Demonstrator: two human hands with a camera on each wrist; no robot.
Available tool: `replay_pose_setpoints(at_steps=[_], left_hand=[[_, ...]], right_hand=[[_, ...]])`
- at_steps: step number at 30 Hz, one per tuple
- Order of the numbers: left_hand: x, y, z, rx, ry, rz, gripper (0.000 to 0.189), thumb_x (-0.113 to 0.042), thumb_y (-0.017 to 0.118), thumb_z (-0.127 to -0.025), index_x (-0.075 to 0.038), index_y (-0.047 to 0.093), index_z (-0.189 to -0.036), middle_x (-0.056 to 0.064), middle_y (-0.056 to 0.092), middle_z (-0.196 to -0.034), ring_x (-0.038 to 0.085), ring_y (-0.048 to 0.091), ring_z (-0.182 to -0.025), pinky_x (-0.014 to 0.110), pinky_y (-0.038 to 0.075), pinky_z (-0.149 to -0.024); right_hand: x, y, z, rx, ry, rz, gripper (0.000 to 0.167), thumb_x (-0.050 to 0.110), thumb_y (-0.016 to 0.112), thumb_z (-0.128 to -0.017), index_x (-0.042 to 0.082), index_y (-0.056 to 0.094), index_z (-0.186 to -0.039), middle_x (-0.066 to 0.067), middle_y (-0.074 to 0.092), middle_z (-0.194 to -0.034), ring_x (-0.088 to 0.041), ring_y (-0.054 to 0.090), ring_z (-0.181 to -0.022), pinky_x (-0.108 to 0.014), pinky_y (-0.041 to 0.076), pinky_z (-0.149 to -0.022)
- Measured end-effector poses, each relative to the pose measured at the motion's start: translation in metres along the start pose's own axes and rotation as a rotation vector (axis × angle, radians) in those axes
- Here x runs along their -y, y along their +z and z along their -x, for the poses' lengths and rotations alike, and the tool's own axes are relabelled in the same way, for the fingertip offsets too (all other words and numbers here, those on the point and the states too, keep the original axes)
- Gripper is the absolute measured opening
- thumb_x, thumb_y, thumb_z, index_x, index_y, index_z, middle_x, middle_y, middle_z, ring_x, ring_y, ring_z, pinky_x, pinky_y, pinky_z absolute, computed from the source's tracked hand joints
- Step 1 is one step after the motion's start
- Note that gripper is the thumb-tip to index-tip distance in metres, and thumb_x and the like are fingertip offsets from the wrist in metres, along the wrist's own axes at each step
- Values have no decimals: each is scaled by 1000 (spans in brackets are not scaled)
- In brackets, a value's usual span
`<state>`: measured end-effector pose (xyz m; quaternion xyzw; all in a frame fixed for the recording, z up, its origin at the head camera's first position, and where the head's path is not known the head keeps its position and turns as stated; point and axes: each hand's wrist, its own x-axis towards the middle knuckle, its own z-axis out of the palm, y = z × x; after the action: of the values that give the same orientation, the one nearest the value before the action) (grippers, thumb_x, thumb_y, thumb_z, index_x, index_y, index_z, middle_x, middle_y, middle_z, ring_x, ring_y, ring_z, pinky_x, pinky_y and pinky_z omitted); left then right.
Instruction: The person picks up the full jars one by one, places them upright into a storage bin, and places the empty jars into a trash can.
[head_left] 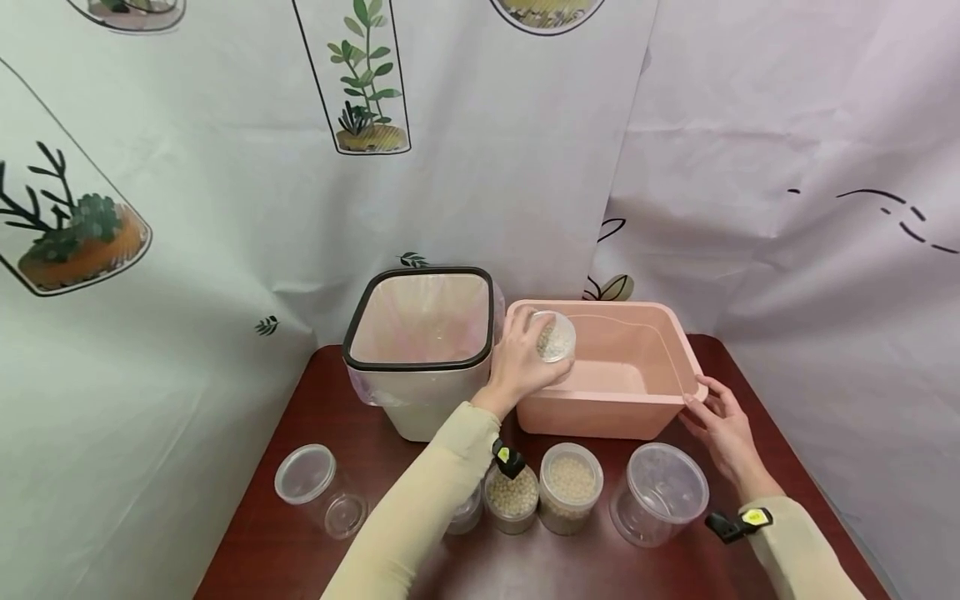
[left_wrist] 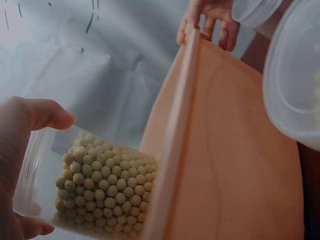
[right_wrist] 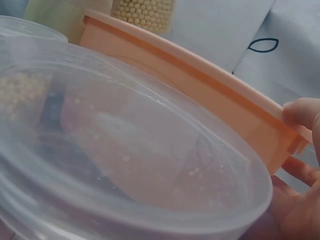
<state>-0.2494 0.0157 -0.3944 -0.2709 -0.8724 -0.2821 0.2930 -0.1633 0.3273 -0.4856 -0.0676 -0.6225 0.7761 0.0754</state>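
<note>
My left hand [head_left: 520,354] holds a clear plastic jar [head_left: 557,337] over the left end of a pink plastic bin [head_left: 600,408]. Round, pale dried beans [left_wrist: 102,185] partly fill this jar in the left wrist view, and thumb and fingers curl round its ridged end. At the bin's front right corner, my right hand [head_left: 726,433] grips the rim, thumb on top and fingers below in the right wrist view. Just in front of that hand stands a wide clear jar [head_left: 663,492], which blocks much of the right wrist view.
A lined bin with a black rim [head_left: 420,367] stands left of the pink one. Two jars of pale beans, one smaller [head_left: 512,493] and one taller [head_left: 570,483], line the front. A clear jar [head_left: 307,475] is at left. Behind hangs a patterned white curtain [head_left: 510,167].
</note>
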Motion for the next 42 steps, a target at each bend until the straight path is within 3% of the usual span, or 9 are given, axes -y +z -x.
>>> replay_pose_setpoints(at_steps=[9,16,25,38,42], left_hand=[[7,22,11,85,-105,-26,62,-47,76,-65,-18,60,-118,5,49,-119,22,45,-107,34,51,-63],[12,36,17,140,-144,-25,63,-45,79,-63,-15,61,-116,7,50,-120,24,45,-111,35,50,-71],[16,49,19,219,-218,-34,66,-47,79,-64,-13,60,-118,9,49,-119,27,45,-113,36,50,-73],[13,58,13,417,-351,-86,68,-48,79,-64,-16,58,-120,10,50,-123,28,43,-114,41,49,-72],[13,58,13,434,-372,-112,68,-50,79,-63,-18,58,-120,8,51,-123,27,45,-113,42,49,-73]], right_hand=[[-2,0,-1,-26,7,-50,51,12,65,-87,22,46,-133,-5,41,-123,-4,55,-96,-26,51,-78],[4,4,2,-22,20,-65,53,6,60,-90,19,40,-137,-3,39,-122,-2,55,-95,-25,51,-78],[-27,-14,-13,-41,-20,-53,52,14,67,-86,25,48,-133,2,46,-121,-8,54,-102,-28,52,-76],[-4,5,3,-70,-22,-72,52,11,65,-87,20,45,-134,-3,42,-120,-7,53,-98,-31,52,-75],[-4,5,2,-51,-16,-80,55,11,63,-88,18,40,-137,-5,38,-120,-5,53,-97,-30,52,-75]])
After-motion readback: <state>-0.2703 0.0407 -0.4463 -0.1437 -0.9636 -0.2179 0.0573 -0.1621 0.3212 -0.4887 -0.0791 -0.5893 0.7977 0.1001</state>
